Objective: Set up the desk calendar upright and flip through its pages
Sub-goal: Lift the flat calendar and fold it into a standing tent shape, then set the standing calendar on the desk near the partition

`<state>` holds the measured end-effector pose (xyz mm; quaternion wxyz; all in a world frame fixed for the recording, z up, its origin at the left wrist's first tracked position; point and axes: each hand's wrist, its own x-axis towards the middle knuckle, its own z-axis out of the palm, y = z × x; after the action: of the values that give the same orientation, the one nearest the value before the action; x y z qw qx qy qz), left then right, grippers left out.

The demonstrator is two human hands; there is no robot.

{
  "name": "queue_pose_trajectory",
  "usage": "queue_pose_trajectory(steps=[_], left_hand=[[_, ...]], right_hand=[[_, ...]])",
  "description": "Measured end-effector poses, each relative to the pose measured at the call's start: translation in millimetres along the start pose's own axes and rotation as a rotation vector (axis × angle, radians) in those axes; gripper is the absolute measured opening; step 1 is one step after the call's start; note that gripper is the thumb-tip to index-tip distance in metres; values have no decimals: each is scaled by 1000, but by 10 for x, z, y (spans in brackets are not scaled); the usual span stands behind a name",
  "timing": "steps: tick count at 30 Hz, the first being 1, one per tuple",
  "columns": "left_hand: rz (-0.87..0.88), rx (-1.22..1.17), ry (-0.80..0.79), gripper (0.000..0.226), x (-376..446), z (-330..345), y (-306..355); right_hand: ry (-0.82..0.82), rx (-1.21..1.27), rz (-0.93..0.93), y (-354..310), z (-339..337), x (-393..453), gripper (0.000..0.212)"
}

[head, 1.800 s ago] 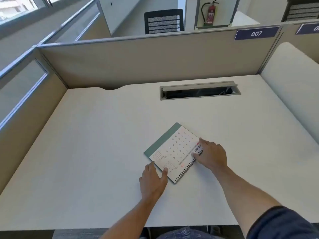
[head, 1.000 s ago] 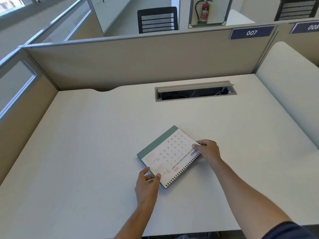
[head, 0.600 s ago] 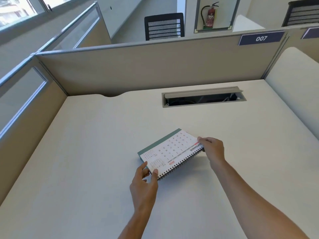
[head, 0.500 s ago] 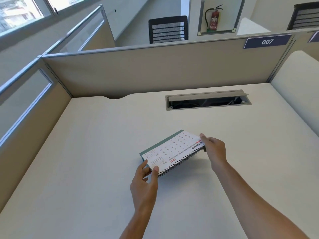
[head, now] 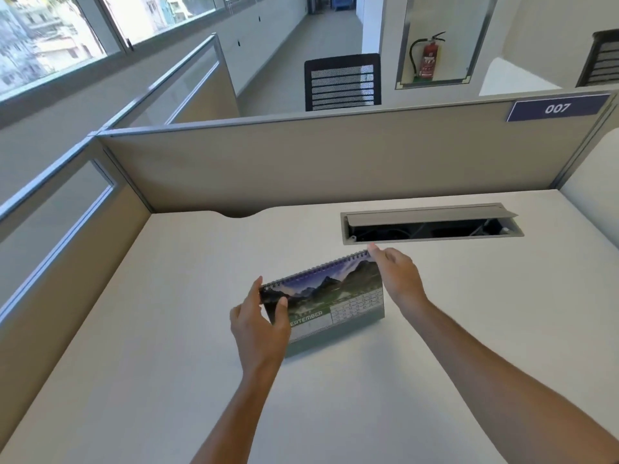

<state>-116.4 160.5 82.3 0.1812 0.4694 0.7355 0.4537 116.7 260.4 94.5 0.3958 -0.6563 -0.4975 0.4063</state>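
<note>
Two bare forearms are reaching in from the near edge over the pale worktop (head: 167, 329). The left hand (head: 259, 324) is pinching the calendar (head: 335, 306) at its left end, thumb on the picture side and fingers wrapping behind, so it's closed on that edge. The right hand (head: 398, 279) is sitting at the top right corner with fingertips touching the spiral binding; looks like it's holding that corner, though the grip itself is hidden from here.

The calendar is standing on its long bottom edge around the middle of the worktop, spiral on top, leaning back a bit, showing a mountain photo with "SEPTEMBER" and a small date grid.

Just past it, a grey cable slot (head: 432, 226) is sitting open in the worktop. Further back a beige partition (head: 301, 162) is carrying a blue "007" plate (head: 557, 108), with a black chair (head: 342, 82) and a red extinguisher (head: 428, 58) beyond.
</note>
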Motion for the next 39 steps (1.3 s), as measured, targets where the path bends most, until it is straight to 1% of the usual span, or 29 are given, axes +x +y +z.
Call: queue_pose_trajectory(steps=[5, 7, 10, 12, 15, 17, 22, 25, 31, 33, 36, 37, 39], left_hand=[[68, 65, -2, 55, 680, 117, -45], [68, 77, 3, 52, 948, 175, -34], [42, 89, 7, 50, 1275, 250, -2], [22, 94, -1, 49, 1437, 282, 10], [-5, 120, -4, 48, 1620, 313, 9], [-25, 137, 2, 46, 1719, 334, -3], [-40, 171, 38, 43, 1875, 362, -40], [-46, 150, 51, 41, 1928, 380, -63], [2, 132, 78, 30, 1988, 426, -92], [-33, 104, 64, 36, 2004, 439, -94], [-142, 15, 5, 45, 2033, 465, -97], [-179, -29, -12, 44, 2044, 479, -105], [-245, -131, -39, 39, 2069, 511, -120]], right_hand=[[-16, 92, 62, -197, 241, 459, 62], [-24, 96, 60, -280, 339, 626, 60], [11, 83, 54, -381, 484, 855, 58], [23, 82, 33, -445, 566, 966, 51], [39, 79, 8, -512, 678, 1098, 35], [42, 83, 9, -537, 732, 1171, 33], [44, 75, -24, -600, 804, 1279, 32], [38, 92, -22, -597, 852, 1319, 36], [35, 108, -21, -552, 869, 1386, 41], [21, 100, -17, -545, 851, 1398, 39], [-26, 54, -9, -590, 806, 1417, 31], [-40, 34, -3, -608, 790, 1428, 30], [-55, 19, 11, -613, 776, 1469, 36]])
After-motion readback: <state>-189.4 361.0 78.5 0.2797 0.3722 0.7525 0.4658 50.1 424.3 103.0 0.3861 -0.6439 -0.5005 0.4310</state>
